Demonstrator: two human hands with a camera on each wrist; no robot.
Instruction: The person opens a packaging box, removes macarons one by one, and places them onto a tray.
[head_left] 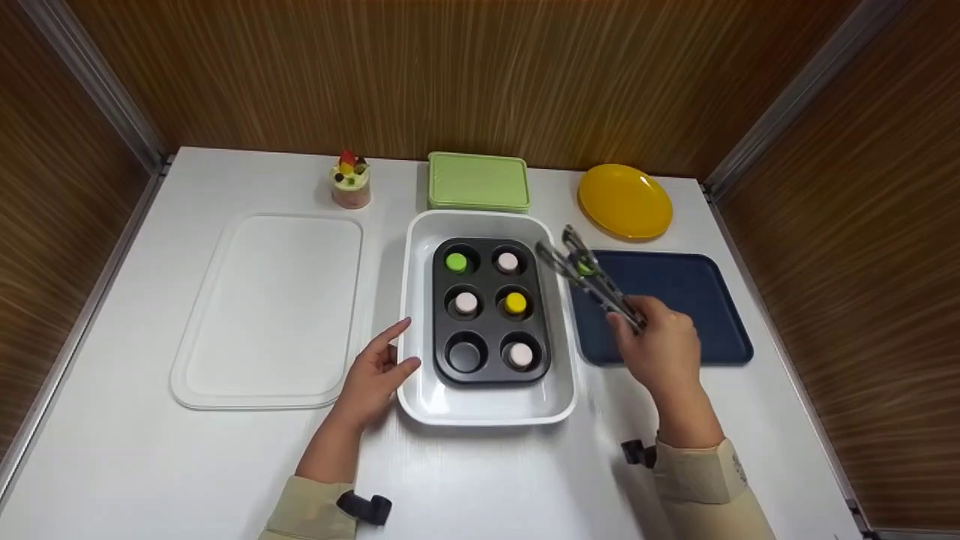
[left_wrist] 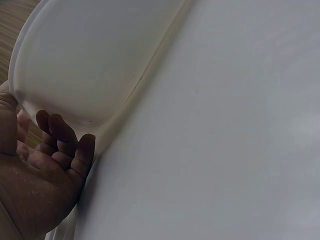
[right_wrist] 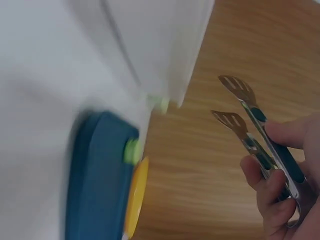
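My right hand (head_left: 664, 349) grips metal serving tongs (right_wrist: 265, 135) with slotted tips spread apart and nothing between them. In the head view they hang over the gap between a white basin (head_left: 487, 411) and a navy tray (head_left: 675, 307). A small green round piece (right_wrist: 131, 151) lies on that tray, partly behind the tongs in the head view. My left hand (head_left: 375, 375) holds the basin's left rim, thumb over the edge and fingers along the outer wall. Inside the basin sits a dark muffin tin (head_left: 489, 330). Its cups hold green, yellow and pale pink pieces; the front left cup is bare.
A flat white lid or tray (head_left: 281, 307) lies left of the basin. Behind stand a dessert cup (head_left: 350, 184) topped with fruit, a light green lidded box (head_left: 478, 181) and a yellow plate (head_left: 625, 201). Wood-grain panels (head_left: 480, 82) enclose the table's back and sides.
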